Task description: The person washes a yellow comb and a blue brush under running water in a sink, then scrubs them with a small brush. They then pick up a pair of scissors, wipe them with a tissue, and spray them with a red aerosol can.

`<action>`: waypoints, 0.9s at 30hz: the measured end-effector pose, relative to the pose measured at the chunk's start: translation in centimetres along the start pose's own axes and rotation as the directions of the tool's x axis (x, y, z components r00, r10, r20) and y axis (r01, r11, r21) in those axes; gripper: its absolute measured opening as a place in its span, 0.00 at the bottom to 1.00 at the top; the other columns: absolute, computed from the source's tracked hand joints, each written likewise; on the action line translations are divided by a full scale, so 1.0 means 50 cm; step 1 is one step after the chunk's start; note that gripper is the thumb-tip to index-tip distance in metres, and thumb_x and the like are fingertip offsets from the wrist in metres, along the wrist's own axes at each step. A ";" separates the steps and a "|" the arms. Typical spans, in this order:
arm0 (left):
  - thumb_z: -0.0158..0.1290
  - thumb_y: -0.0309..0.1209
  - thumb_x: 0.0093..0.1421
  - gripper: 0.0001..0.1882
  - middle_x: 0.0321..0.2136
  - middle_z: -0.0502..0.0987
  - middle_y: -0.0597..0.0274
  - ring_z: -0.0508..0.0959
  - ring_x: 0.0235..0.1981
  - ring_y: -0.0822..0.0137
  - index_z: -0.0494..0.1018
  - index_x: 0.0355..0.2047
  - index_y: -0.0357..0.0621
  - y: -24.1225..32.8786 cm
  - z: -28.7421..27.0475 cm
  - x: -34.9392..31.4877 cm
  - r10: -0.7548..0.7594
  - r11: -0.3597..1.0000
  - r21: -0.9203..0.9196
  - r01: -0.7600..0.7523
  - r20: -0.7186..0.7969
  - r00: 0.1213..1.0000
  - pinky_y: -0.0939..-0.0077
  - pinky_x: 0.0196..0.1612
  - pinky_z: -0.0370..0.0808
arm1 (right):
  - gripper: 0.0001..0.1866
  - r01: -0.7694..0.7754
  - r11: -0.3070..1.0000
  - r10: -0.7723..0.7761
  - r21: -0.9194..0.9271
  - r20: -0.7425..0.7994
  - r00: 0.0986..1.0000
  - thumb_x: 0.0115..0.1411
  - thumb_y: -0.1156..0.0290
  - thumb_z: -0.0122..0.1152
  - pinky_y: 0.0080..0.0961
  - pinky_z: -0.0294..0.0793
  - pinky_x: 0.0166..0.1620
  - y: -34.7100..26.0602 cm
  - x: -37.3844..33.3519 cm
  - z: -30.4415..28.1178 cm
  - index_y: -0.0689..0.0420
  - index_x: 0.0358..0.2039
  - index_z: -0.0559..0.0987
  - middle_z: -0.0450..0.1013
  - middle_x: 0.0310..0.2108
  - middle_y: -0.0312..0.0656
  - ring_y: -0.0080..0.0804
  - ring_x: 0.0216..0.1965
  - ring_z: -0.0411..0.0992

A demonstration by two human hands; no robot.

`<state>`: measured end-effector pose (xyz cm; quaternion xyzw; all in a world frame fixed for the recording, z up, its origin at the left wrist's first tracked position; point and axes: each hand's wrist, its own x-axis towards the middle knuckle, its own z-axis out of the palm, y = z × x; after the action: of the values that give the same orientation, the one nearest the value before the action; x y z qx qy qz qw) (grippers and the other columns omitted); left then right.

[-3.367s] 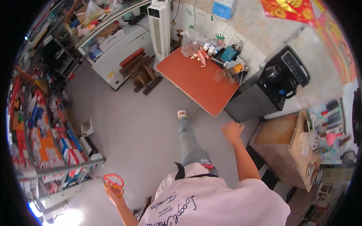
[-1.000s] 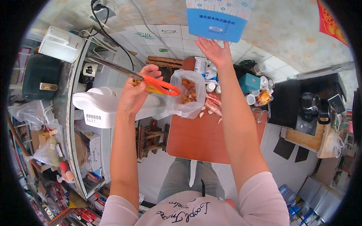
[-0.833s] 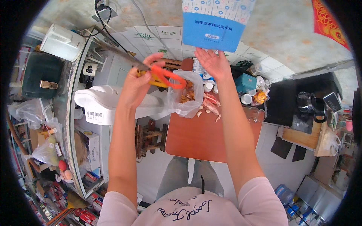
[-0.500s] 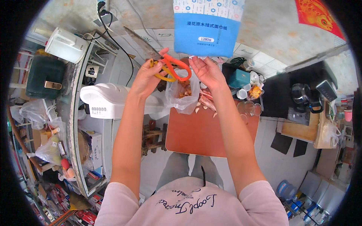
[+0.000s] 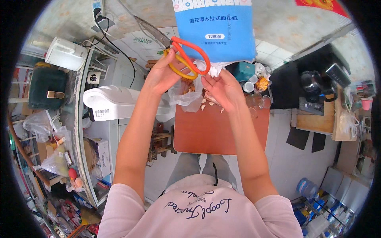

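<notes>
At upper centre, left hand point(image 5: 162, 74) grips scissors point(image 5: 164, 39), right hand point(image 5: 225, 90) seemingly pinches tissue point(image 5: 215, 70), partly out, apparently not yet free of its pack point(image 5: 217, 37)

We see scissors point(image 5: 164, 40) with 1 orange and 1 yellow handle, blades pointing up-left, and crumpled white tissue point(image 5: 216, 68) at the blue-and-white pack's point(image 5: 216, 27) lower edge.

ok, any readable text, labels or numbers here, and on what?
Locations only; I don't copy wording.
Blue-and-white pack: large dark print and a number in a white oval, clear; smaller lines too.
Pale shirt: dark script lettering.
White appliance: tiny panel markings, unreadable.
Packages lower left: too small.
</notes>
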<state>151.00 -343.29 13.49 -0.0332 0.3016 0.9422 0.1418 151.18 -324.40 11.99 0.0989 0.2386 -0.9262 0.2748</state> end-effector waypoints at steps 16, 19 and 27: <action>0.51 0.38 0.54 0.16 0.41 0.66 0.65 0.69 0.41 0.60 0.67 0.40 0.45 -0.039 0.069 0.045 -0.116 0.989 0.087 0.121 -0.057 0.992 0.61 0.46 0.66 | 0.13 0.207 0.919 -0.209 -0.336 0.032 0.977 0.56 0.72 0.44 0.28 0.69 0.40 -0.037 -0.084 -0.009 0.57 0.43 0.67 0.69 0.40 0.38 0.26 0.39 0.68; 0.53 0.38 0.53 0.17 0.41 0.65 0.65 0.69 0.42 0.61 0.67 0.40 0.45 -0.021 0.080 0.060 -0.188 0.981 0.027 0.190 -0.074 0.979 0.60 0.45 0.66 | 0.14 0.239 0.922 -0.241 -0.304 0.034 0.970 0.56 0.73 0.42 0.27 0.69 0.41 -0.039 -0.097 0.004 0.59 0.44 0.66 0.68 0.40 0.38 0.26 0.39 0.68; 0.53 0.38 0.52 0.19 0.43 0.63 0.66 0.67 0.44 0.59 0.67 0.43 0.45 -0.011 0.071 0.088 -0.089 0.988 0.109 0.111 -0.192 0.977 0.60 0.45 0.67 | 0.19 0.245 0.941 -0.244 -0.233 0.033 0.969 0.54 0.76 0.39 0.29 0.66 0.46 -0.036 -0.189 0.011 0.65 0.47 0.63 0.66 0.44 0.42 0.29 0.44 0.67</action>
<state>147.05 -339.70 15.43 -0.1278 0.3671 0.9070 0.1620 157.97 -318.98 16.15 0.0336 0.3567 -0.9184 0.1679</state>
